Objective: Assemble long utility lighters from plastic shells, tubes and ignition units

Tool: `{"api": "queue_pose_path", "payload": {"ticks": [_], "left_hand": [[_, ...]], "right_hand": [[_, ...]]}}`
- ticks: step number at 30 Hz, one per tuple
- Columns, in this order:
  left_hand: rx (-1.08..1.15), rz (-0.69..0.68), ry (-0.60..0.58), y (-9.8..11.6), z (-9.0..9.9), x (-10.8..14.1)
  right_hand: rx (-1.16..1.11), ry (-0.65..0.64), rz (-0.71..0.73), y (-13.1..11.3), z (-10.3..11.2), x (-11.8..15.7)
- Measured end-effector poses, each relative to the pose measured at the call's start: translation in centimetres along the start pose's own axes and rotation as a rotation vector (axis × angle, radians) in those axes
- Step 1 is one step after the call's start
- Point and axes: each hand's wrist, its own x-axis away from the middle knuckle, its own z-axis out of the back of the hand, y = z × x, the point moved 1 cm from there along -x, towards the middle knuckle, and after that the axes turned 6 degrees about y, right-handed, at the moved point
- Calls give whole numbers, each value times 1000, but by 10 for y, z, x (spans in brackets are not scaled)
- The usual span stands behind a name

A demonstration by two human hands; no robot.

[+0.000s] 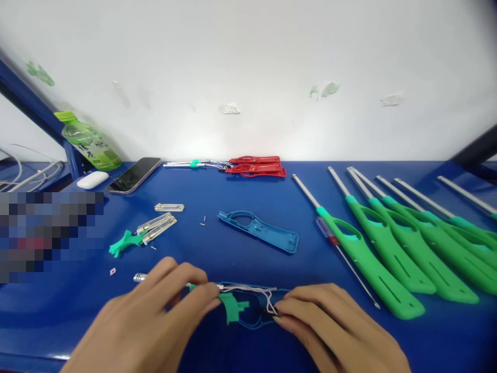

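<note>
Pinched in my left hand point(159, 316) is the metal lighter tube point(140, 277), whose end sticks out past my knuckles. A green trigger piece point(232, 308) lies just off my left fingertips. My right hand point(330, 326) has its fingers closed on a small black wired part point(268, 314), mostly covered by them. White wires point(248, 287) run between the two hands. Below both hands is a blue lighter shell half point(252, 325), partly hidden. The matching blue shell half point(258, 232) lies farther back with its hollow inside facing up.
Several green lighters point(384, 269) and a screwdriver point(355, 274) lie right. Clear fuel tanks point(159, 228), a teal trigger point(126, 242) and tiny screws point(203, 221) lie left. Behind are red shells point(256, 168), a phone point(134, 176), a white case point(92, 180) and a bottle point(91, 142).
</note>
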Motion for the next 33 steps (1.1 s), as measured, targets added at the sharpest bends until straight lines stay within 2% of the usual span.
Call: {"api": "queue_pose_path", "payload": {"ticks": [2, 6, 12, 15, 19, 26, 33], "left_hand": [[10, -37, -48, 6, -12, 1], [9, -55, -57, 13, -24, 0], [52, -84, -37, 19, -25, -8], [99, -134, 14, 20, -26, -13], [110, -132, 89, 21, -27, -16], [54, -124, 45, 20, -27, -11], [83, -129, 105, 25, -28, -18]], "right_hand": [[-3, -2, -2, 0, 1, 0], [-4, -8, -10, 0, 2, 0], [-33, -11, -28, -1, 1, -1], [-53, -16, -57, -2, 1, 0], [-65, -42, -79, -2, 1, 2], [-77, -49, -95, -2, 1, 1], [-83, -44, -104, -3, 2, -1]]}}
